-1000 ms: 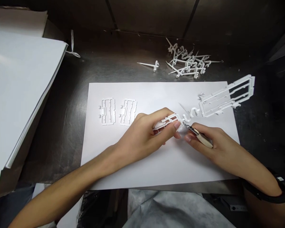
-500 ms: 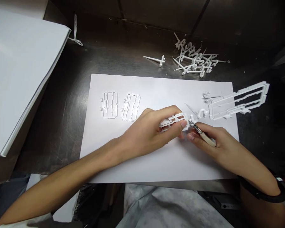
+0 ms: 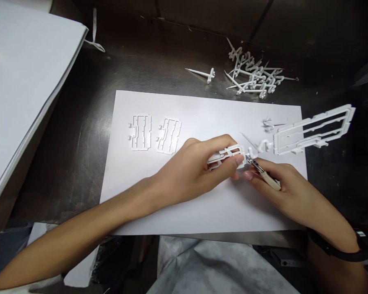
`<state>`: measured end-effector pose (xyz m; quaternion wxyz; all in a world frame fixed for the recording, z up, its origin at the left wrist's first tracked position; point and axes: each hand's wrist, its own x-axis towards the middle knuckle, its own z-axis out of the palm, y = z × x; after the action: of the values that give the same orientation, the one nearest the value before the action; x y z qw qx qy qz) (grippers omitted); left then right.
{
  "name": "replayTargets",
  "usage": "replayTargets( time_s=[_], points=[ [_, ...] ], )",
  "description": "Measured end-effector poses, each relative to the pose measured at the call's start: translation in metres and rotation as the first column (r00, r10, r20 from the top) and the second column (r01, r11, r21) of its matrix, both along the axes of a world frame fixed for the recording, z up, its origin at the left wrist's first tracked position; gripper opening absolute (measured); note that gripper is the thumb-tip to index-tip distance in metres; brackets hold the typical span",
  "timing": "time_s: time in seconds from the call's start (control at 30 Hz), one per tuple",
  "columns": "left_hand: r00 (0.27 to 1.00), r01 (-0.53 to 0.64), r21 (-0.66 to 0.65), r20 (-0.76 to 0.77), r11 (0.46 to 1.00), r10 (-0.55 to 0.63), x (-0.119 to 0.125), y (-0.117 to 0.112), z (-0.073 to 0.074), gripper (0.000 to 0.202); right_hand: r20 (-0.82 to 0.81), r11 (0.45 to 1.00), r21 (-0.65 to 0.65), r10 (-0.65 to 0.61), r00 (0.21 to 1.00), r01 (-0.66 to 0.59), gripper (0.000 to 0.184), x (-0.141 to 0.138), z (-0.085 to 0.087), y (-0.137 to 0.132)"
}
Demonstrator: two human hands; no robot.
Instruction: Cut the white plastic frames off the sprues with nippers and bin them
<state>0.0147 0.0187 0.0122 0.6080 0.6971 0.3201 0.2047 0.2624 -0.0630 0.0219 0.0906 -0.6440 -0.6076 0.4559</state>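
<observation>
My left hand (image 3: 202, 165) pinches a white plastic frame (image 3: 231, 152) between thumb and fingers, over a white paper sheet (image 3: 214, 212). A curly white sprue (image 3: 257, 148) with a thin spike links that frame to a second plastic frame (image 3: 320, 130), which sticks out to the right past the sheet's edge. My right hand (image 3: 276, 183) is closed around small nippers (image 3: 268, 179) with pale handles. Their metal jaws touch or nearly touch the sprue beside the held frame; whether the blades are closed I cannot make out.
Two loose white frames (image 3: 141, 132) lie on the sheet's left part. Behind the sheet, a heap of cut sprues (image 3: 253, 75) and a single sprue (image 3: 202, 74) lie on the dark metal table (image 3: 88, 134). A large white box (image 3: 30, 81) stands at the left.
The second frame has swung slightly right and the sprue's gap from the held frame looks a little wider. Both hands keep their grip; the whole view has shifted slightly.
</observation>
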Motion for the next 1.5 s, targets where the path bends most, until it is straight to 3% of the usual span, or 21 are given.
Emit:
replayTargets(
  time_s=[0.2, 0.43, 0.87, 1.0, 1.1, 1.17, 1.27, 1.37, 1.5],
  points=[
    [0.999, 0.036, 0.019, -0.004, 0.999, -0.036, -0.002, 0.003, 0.0, 0.021, -0.003, 0.999, -0.023, 0.022, 1.0, -0.022, 0.043, -0.004, 0.002, 0.0],
    [0.997, 0.076, -0.125, 0.036, 0.989, -0.072, -0.001, 0.007, 0.004, 0.022, -0.054, 0.996, -0.07, 0.055, 0.997, -0.059, 0.046, -0.004, 0.001, 0.001],
    [0.997, 0.072, -0.22, 0.012, 0.973, -0.071, 0.0, 0.01, -0.003, 0.023, 0.06, 1.0, -0.014, 0.006, 0.998, -0.005, 0.056, -0.007, -0.004, -0.004],
    [0.998, 0.069, -0.256, 0.005, 0.964, -0.07, 0.001, 0.009, -0.003, 0.019, 0.03, 0.998, -0.067, -0.012, 0.999, 0.014, 0.062, -0.005, 0.0, -0.005],
    [0.999, -0.002, -0.176, -0.043, 0.984, -0.005, 0.001, 0.007, -0.002, 0.017, 0.006, 0.993, -0.092, -0.071, 0.997, 0.071, 0.064, 0.002, 0.002, -0.006],
    [0.991, -0.019, -0.035, -0.136, 0.999, 0.014, -0.003, 0.008, 0.001, 0.018, -0.013, 0.991, -0.046, -0.126, 0.992, 0.125, 0.064, 0.008, 0.001, -0.006],
    [0.949, 0.107, 0.147, -0.311, 0.983, -0.057, -0.016, 0.011, 0.009, 0.018, -0.021, 0.978, 0.056, -0.198, 0.98, 0.199, 0.062, 0.013, -0.005, -0.005],
    [0.878, 0.223, 0.17, -0.463, 0.96, -0.122, -0.032, 0.011, 0.017, 0.023, 0.0, 0.972, 0.075, -0.222, 0.975, 0.222, 0.059, 0.013, -0.01, -0.003],
    [0.818, 0.18, 0.298, -0.574, 0.937, 0.025, -0.042, 0.01, 0.019, 0.031, 0.01, 0.974, 0.082, -0.213, 0.977, 0.211, 0.059, 0.01, -0.015, -0.001]
  ],
)
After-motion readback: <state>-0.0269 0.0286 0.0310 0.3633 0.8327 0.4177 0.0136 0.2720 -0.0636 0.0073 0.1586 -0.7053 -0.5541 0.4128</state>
